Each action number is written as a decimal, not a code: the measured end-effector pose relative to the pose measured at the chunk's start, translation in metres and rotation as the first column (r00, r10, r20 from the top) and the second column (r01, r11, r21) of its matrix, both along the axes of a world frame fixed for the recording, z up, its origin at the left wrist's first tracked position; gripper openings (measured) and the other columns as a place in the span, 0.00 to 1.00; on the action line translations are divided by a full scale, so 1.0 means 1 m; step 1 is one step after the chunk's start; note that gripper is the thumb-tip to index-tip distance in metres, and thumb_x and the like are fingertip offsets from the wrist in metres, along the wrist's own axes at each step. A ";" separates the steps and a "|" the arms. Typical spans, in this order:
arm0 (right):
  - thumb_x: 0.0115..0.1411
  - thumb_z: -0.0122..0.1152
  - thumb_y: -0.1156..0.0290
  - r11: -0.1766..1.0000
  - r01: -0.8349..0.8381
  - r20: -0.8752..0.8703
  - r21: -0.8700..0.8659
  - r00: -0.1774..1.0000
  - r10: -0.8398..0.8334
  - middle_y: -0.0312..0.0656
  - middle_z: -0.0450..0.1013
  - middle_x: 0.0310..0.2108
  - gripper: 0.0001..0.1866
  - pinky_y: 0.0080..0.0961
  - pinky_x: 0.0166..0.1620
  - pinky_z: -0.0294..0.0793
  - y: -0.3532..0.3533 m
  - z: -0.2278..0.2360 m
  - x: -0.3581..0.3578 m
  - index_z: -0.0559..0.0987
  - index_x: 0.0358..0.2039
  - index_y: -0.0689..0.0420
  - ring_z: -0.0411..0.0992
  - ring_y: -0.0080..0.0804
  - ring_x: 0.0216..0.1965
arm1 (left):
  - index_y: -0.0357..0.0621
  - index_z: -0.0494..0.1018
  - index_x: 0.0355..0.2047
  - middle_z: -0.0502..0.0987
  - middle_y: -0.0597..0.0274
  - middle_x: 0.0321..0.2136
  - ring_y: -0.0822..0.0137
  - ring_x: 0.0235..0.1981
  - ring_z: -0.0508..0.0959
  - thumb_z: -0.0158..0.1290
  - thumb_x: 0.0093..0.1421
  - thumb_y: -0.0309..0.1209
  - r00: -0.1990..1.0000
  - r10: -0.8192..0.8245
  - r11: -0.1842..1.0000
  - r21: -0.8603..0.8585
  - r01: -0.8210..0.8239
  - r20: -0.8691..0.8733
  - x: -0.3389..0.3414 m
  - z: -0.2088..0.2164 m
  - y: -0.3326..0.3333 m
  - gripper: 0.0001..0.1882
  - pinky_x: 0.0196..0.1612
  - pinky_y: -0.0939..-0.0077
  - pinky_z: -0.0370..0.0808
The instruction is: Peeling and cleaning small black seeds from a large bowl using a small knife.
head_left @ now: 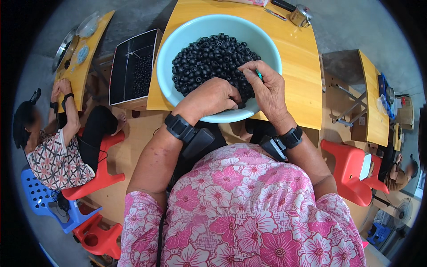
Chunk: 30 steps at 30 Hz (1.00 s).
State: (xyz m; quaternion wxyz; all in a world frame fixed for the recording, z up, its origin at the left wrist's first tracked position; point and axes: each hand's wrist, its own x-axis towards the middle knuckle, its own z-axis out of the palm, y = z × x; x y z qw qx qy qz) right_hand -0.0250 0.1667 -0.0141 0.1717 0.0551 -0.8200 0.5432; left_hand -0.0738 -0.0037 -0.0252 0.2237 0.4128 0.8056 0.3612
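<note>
A wide pale turquoise basin (167, 84) in front of me holds a heap of small, round black beads (209, 58), many with a hole showing. My left hand (212, 95) reaches into the near side of the heap, its fingers curled down. Whatever sits between those fingertips is hidden by the hand. Over the right part of the basin, my right hand (268, 89) pinches a thin tool with a green part (259, 75). The tool's tip is too small to make out. Both wrists wear black straps with a dark block.
The basin stands on a yellow wooden table (298, 75) with a metal mug (301, 16) at its far right. A black-lined box (129, 84) of beads is to the left. Red stools (351, 173) flank me. Other people sit at tables on both sides.
</note>
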 end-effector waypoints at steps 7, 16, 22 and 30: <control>0.60 0.57 0.75 1.000 -0.003 -0.001 -0.011 1.000 0.003 0.46 0.78 0.33 0.07 0.26 0.43 0.73 -0.001 0.003 0.003 0.80 0.37 0.62 0.76 0.36 0.37 | 0.36 0.79 0.34 0.79 0.54 0.27 0.64 0.28 0.78 0.58 0.51 0.28 0.980 0.174 0.980 0.080 -0.182 0.099 -0.003 0.006 -0.003 0.11 0.36 0.71 0.74; 0.59 0.60 0.75 0.998 0.022 0.073 -0.055 0.997 -0.018 0.45 0.78 0.39 0.11 0.26 0.48 0.72 0.000 -0.002 0.005 0.81 0.43 0.60 0.76 0.34 0.43 | 0.37 0.77 0.35 0.68 0.69 0.20 0.78 0.23 0.65 0.61 0.52 0.25 0.911 0.409 0.840 0.371 -0.396 0.047 -0.001 0.011 -0.006 0.10 0.29 0.80 0.66; 0.56 0.63 0.77 0.997 -0.019 0.078 -0.070 0.997 0.024 0.45 0.78 0.38 0.13 0.25 0.48 0.73 -0.001 -0.003 0.001 0.81 0.43 0.60 0.76 0.34 0.42 | 0.37 0.77 0.33 0.67 0.70 0.20 0.78 0.23 0.65 0.61 0.51 0.23 0.885 0.455 0.800 0.394 -0.453 0.094 -0.002 0.013 -0.005 0.08 0.28 0.80 0.65; 0.54 0.64 0.77 0.999 -0.038 0.055 -0.036 0.998 0.040 0.43 0.77 0.34 0.12 0.24 0.42 0.73 -0.002 0.001 0.000 0.81 0.41 0.59 0.74 0.31 0.35 | 0.36 0.76 0.33 0.69 0.70 0.22 0.79 0.24 0.65 0.60 0.51 0.23 0.899 0.428 0.813 0.394 -0.428 0.095 -0.004 0.011 -0.008 0.08 0.29 0.81 0.66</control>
